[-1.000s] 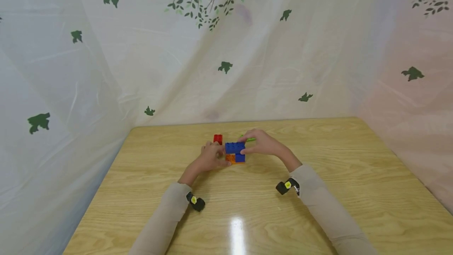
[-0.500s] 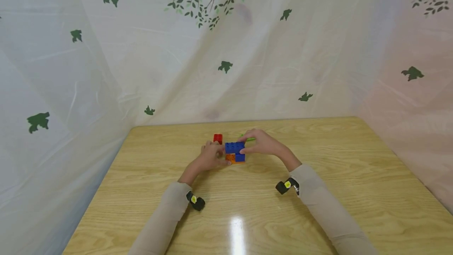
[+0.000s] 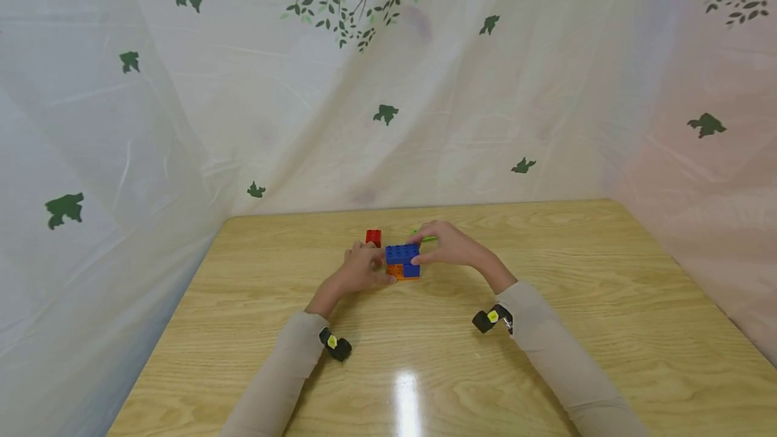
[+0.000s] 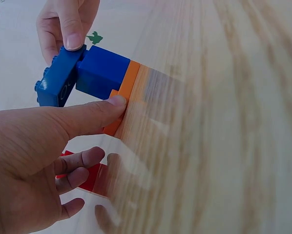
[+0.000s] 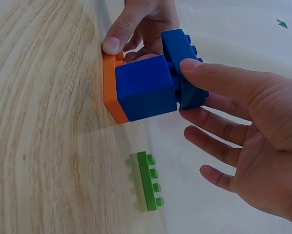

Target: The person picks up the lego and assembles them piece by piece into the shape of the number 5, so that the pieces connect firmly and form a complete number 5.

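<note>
A flat orange building brick (image 5: 111, 92) lies on the table, with a blue brick (image 5: 146, 87) standing on its right part. My left hand (image 3: 362, 268) holds the orange brick at its left end, the thumb on its near edge. In my right hand (image 3: 448, 245) a longer, darker blue brick (image 3: 403, 253) is pinched between thumb and fingers. That brick sits over the blue one and overhangs to the left, above the orange studs. Some studs show in the gap between the two blue bricks in the right wrist view. My left index fingertip is hidden in the left wrist view.
Behind my left hand stands a red brick (image 3: 373, 237). A thin green brick (image 5: 147, 183) lies on the wooden table (image 3: 546, 255), beyond my right fingers. A pale curtain (image 3: 303, 120) with leaf and bird prints hangs along the table's back edge.
</note>
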Demonstrator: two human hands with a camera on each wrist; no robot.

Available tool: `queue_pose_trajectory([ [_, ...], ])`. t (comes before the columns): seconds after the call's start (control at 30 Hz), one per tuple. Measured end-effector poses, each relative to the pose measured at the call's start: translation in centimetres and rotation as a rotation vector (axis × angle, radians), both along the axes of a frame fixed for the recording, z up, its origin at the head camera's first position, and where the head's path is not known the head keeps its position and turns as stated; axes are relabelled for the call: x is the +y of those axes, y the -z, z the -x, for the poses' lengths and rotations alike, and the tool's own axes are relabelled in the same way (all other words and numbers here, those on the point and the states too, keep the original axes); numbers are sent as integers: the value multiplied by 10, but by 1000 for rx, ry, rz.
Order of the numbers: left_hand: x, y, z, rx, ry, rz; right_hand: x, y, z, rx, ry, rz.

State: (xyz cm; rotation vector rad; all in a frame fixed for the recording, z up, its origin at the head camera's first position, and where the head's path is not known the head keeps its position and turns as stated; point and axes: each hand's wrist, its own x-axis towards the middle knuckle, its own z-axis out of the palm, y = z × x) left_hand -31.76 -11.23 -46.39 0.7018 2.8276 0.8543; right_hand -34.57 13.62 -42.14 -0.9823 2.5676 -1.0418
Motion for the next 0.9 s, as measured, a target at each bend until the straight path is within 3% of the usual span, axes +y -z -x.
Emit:
queue_pose_trajectory([
  [0.9, -1, 0, 0, -1, 1, -22, 0, -2, -2, -20, 0, 17],
])
